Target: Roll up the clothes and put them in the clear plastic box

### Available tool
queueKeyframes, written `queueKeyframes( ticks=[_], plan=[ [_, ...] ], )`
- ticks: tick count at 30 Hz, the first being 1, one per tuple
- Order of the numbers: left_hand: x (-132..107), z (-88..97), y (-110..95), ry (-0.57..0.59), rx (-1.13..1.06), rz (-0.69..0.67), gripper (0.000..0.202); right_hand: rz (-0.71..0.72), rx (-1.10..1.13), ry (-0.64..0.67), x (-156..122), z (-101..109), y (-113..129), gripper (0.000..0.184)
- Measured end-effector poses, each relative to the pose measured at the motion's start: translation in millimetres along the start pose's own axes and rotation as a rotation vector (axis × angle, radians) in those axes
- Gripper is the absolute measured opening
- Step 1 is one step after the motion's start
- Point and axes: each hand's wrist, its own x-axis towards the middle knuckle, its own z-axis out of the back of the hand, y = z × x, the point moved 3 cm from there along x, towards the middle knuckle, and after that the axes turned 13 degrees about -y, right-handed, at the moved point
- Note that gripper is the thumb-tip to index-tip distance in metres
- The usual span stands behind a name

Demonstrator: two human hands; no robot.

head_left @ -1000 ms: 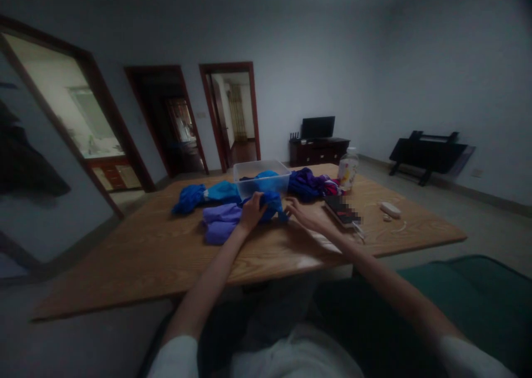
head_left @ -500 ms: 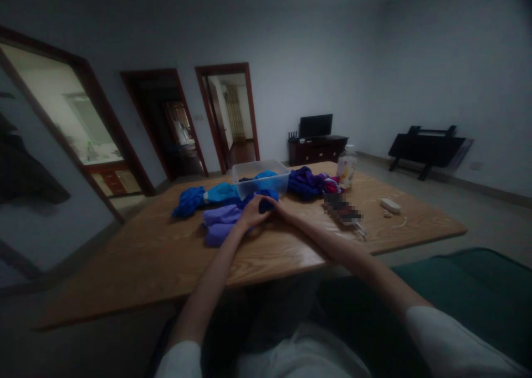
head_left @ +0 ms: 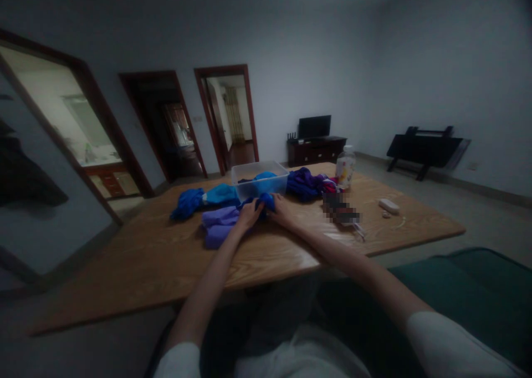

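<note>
My left hand [head_left: 248, 216] and my right hand [head_left: 281, 213] are both closed on a bunched dark blue cloth [head_left: 264, 202] just in front of a clear plastic bin [head_left: 258, 180] on the wooden table [head_left: 158, 256]. A light purple cloth [head_left: 219, 224] lies under and left of my left hand. Blue and teal cloths [head_left: 199, 196] lie left of the bin. More blue cloth shows inside the bin.
A dark purple cloth heap [head_left: 305, 182] and a plastic bottle [head_left: 345, 167] stand right of the bin. A blurred-out flat object [head_left: 341, 210] and a small white item [head_left: 388, 205] lie on the table's right side. A green seat [head_left: 457, 284] is at my right.
My right hand moved left from the table onto the blue cloth. Both hands gathered the cloth into a tighter bundle between them.
</note>
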Motion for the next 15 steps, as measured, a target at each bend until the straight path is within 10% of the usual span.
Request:
queueKeyframes(
  ticks=[10, 15],
  plan=[
    [3.4, -9.8, 2.8, 0.025, -0.345, 0.170, 0.051, 0.228, 0.030, 0.022, -9.2, -2.3, 12.0, 0.069],
    [9.2, -10.2, 8.3, 0.016, -0.448, 0.233, 0.039, 0.010, 0.172, 0.100, -11.1, -9.5, 7.8, 0.078]
  ],
)
